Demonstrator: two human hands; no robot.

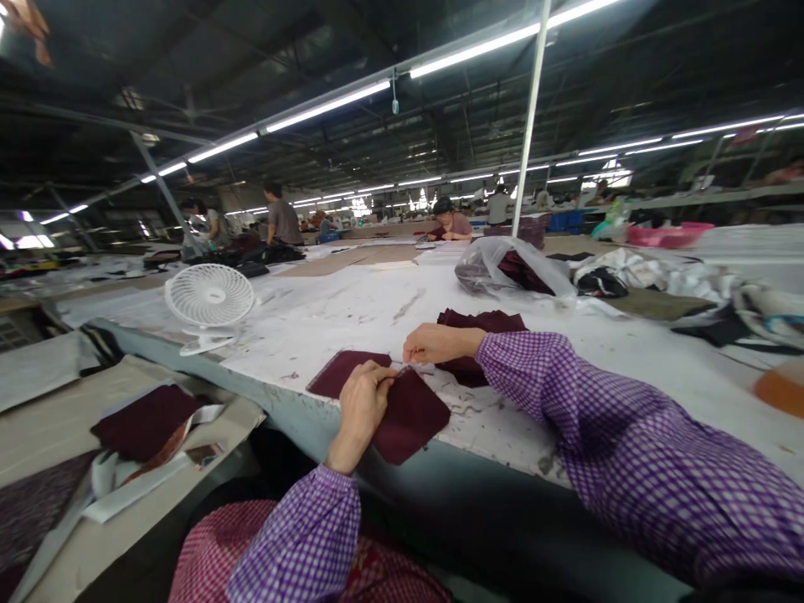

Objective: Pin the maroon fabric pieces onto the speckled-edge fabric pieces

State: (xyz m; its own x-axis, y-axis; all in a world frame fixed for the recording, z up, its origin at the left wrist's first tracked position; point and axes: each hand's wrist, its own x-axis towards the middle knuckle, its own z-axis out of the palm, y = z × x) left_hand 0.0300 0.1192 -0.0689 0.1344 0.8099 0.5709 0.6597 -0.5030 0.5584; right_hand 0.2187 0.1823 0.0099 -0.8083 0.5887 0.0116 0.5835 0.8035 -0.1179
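Observation:
My left hand (365, 404) pinches the upper corner of a maroon fabric piece (411, 416), which hangs partly over the front edge of the white-topped table (301, 322). A second flat maroon piece (342, 373) lies to the left, partly behind that hand. My right hand (440, 343) is just right of the pinched corner, its fingers drawn together; whatever they hold is too small to make out. Under and behind the right wrist sits a stack of maroon fabric pieces (481, 322), partly covered by the hand and the purple checked sleeve.
A white fan (209, 297) stands at the table's left edge. Farther back are a plastic bag (496, 268) with maroon cloth and, at right, mixed garments (659, 285). A lower left surface holds maroon cloth (147, 421). A metal pole (531, 126) rises behind; several people work beyond.

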